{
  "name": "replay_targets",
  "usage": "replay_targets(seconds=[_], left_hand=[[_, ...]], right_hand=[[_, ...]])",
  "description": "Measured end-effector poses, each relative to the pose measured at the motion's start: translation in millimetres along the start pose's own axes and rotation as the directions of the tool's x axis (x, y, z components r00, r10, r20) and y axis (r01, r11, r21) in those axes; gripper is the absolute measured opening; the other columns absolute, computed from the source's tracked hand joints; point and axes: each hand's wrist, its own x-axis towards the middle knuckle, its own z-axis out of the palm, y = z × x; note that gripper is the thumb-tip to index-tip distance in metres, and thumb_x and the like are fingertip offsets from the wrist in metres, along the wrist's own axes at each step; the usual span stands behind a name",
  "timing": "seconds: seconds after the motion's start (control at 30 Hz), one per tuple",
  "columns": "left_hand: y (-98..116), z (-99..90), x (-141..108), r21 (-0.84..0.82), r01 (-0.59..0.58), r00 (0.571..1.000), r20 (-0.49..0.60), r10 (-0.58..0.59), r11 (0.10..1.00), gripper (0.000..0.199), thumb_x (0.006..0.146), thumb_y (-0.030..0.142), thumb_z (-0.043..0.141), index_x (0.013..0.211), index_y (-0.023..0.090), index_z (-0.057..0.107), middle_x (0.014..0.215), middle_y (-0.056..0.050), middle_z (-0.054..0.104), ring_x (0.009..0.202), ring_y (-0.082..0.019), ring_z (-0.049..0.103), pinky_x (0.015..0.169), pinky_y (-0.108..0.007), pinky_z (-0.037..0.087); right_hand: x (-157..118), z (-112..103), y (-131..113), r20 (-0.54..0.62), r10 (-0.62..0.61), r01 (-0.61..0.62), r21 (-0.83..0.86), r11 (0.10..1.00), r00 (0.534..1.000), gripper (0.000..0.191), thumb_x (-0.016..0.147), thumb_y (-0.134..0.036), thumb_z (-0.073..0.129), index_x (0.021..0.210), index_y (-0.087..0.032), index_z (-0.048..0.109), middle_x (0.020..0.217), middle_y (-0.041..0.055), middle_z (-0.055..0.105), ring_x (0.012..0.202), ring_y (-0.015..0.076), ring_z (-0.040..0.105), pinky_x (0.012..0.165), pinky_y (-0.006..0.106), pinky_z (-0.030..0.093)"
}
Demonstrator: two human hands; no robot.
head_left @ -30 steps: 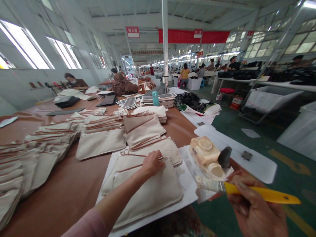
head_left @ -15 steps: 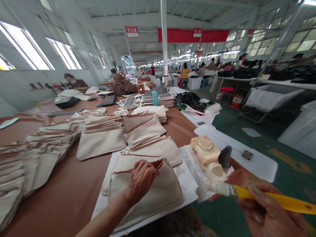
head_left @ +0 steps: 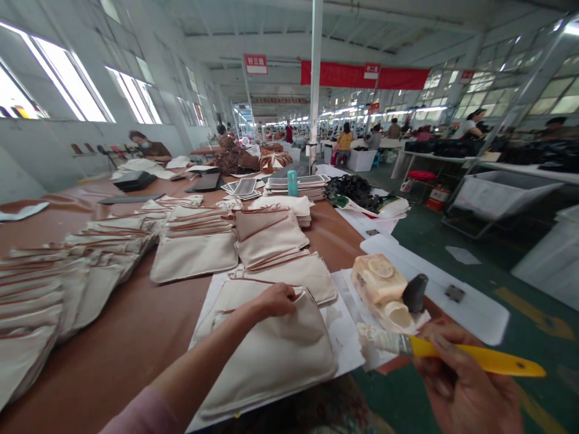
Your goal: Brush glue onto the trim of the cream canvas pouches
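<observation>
Two bare hands work at the near end of a long brown table (head_left: pixel 117 343). The left hand (head_left: pixel 274 300), coming out of a pink sleeve (head_left: pixel 136 413), rests at the top edge of a cream canvas pouch (head_left: pixel 266 361) trimmed in brown. Its fingers lie close together along that edge, though it cannot be told whether they pinch it. The pouch lies flat on a white paper sheet (head_left: pixel 348 343), which seems placed to keep the table covered. The right hand (head_left: pixel 465 386) is raised just past the table's edge, its fingers wrapped firmly around the yellow handle of a paintbrush (head_left: pixel 470 355). The brush's pale, stiff-looking bristles point left, near the paper. Just above them, a cut-open plastic tub (head_left: pixel 380 286) and a dark stubby object (head_left: pixel 415 292) sit within easy reach, with nothing in the way, probably so the brush can get to the tub quickly. A white board (head_left: pixel 452 289) lies just beyond. To the left, more pouches (head_left: pixel 194 256) lie in overlapping rows, leaving their brown-trimmed edges showing. Farther along the table stand a teal bottle (head_left: pixel 292 182) and a heap of black scraps (head_left: pixel 357 193). A co-worker (head_left: pixel 149 146) sits at the far left.
</observation>
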Motion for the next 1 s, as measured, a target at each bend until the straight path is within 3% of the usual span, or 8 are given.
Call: replay_targets(seconds=[0.07, 0.23, 0.33, 0.47, 0.63, 0.73, 0.87, 1.0], left_hand=[[4, -0.2, 10, 0.056, 0.017, 0.999, -0.033, -0.015, 0.998, 0.014, 0.065, 0.021, 0.067, 0.077, 0.019, 0.073, 0.081, -0.004, 0.072, 0.084, -0.025, 0.068, 0.071, -0.028, 0.049], [14, 13.6, 20, 0.123, 0.046, 0.993, -0.109, -0.032, 0.991, 0.039, 0.071, 0.031, 0.068, 0.109, 0.023, 0.067, 0.118, -0.011, 0.069, 0.11, -0.03, 0.064, 0.09, -0.036, 0.048], [19, 23.8, 26, 0.109, 0.095, 0.989, -0.123, -0.081, 0.99, 0.034, 0.083, 0.047, 0.058, 0.102, 0.02, 0.068, 0.112, -0.015, 0.07, 0.108, -0.032, 0.065, 0.091, -0.041, 0.047], [18, 27.6, 31, 0.016, 0.112, 0.986, -0.13, -0.109, 0.994, 0.029, 0.082, 0.041, 0.061, 0.096, 0.017, 0.067, 0.095, -0.013, 0.072, 0.097, -0.031, 0.066, 0.084, -0.038, 0.046], [16, 21.5, 5, -0.241, -0.05, 0.997, -0.066, 0.035, 0.969, 0.023, 0.081, 0.038, 0.059, 0.078, 0.016, 0.065, 0.07, 0.001, 0.061, 0.069, -0.016, 0.057, 0.061, -0.024, 0.039], [19, 20.2, -19, -0.368, -0.117, 0.993, -0.057, 0.104, 0.922, 0.024, 0.08, 0.037, 0.059, 0.085, 0.016, 0.068, 0.071, 0.002, 0.058, 0.066, -0.013, 0.051, 0.06, -0.022, 0.037], [28, 19.7, -43, -0.566, -0.127, 0.992, -0.069, 0.106, 0.815, 0.022, 0.073, 0.032, 0.068, 0.085, 0.014, 0.07, 0.069, 0.002, 0.056, 0.066, -0.013, 0.049, 0.06, -0.023, 0.035], [38, 16.2, -59, -0.672, -0.125, 0.992, -0.08, 0.095, 0.73, 0.018, 0.067, 0.027, 0.072, 0.079, 0.013, 0.069, 0.067, 0.003, 0.055, 0.065, -0.012, 0.047, 0.059, -0.023, 0.032]], right_hand=[[0, 0, 1, -0.003, 0.046, -0.046, 0.015, 0.999, 0.999, 0.026, 0.07, -0.033, 0.086, 0.075, -0.018, 0.066, 0.063, -0.0002, 0.053, 0.045, 0.0081, 0.041, 0.037, 0.016, 0.034], [1, 2, 3, 0.044, 0.05, -0.051, 0.023, 0.998, 0.998, 0.027, 0.075, -0.036, 0.084, 0.077, -0.018, 0.064, 0.059, -0.0026, 0.048, 0.044, 0.0081, 0.038, 0.038, 0.016, 0.034], [1, 4, 2, 0.053, 0.021, -0.023, 0.031, 0.999, 0.998, 0.026, 0.076, -0.036, 0.083, 0.076, -0.018, 0.063, 0.059, -0.0026, 0.048, 0.043, 0.0075, 0.036, 0.038, 0.017, 0.033], [3, 7, 1, 0.055, -0.008, 0.005, 0.056, 0.998, 0.998, 0.027, 0.075, -0.035, 0.083, 0.073, -0.018, 0.062, 0.057, -0.0027, 0.047, 0.043, 0.0075, 0.036, 0.038, 0.017, 0.033], [15, 7, 10, 0.006, -0.025, 0.024, 0.109, 0.994, 1.0, 0.026, 0.075, -0.033, 0.085, 0.077, -0.017, 0.064, 0.06, -0.0016, 0.051, 0.048, 0.008, 0.041, 0.041, 0.015, 0.029], [20, 13, 24, 0.097, -0.067, 0.059, 0.08, 0.995, 0.993, 0.026, 0.082, -0.035, 0.08, 0.079, -0.017, 0.061, 0.06, -0.0021, 0.05, 0.05, 0.0097, 0.043, 0.043, 0.017, 0.031], [17, 28, 45, 0.317, -0.256, 0.313, -0.143, 0.939, 0.913, 0.018, 0.096, -0.033, 0.064, 0.085, -0.02, 0.059, 0.061, -0.0035, 0.048, 0.05, 0.0116, 0.042, 0.045, 0.021, 0.034], [11, 37, 52, 0.468, -0.306, 0.463, -0.268, 0.845, 0.829, 0.013, 0.094, -0.026, 0.065, 0.083, -0.02, 0.061, 0.066, -0.0018, 0.052, 0.056, 0.0138, 0.048, 0.052, 0.026, 0.039]])
